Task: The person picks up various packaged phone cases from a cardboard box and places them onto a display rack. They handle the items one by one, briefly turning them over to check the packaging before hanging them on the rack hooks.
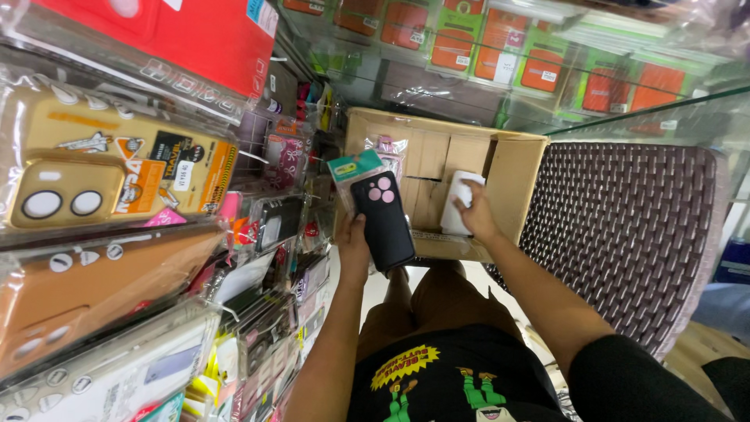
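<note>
Holding a packaged black phone case (382, 217) in our left hand (353, 244) above the cardboard box (512, 168); our right hand (474, 215) grips a white case (456, 205) inside it; either could slip, we judge, jostling the crowded rack (266, 234).

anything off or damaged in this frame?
Nothing stands out. The left hand holds a black phone case in clear packaging; the right hand rests on a white item inside the open cardboard box. The packaged cases on the hanging rack overlap and tilt, but none looks torn.
</note>
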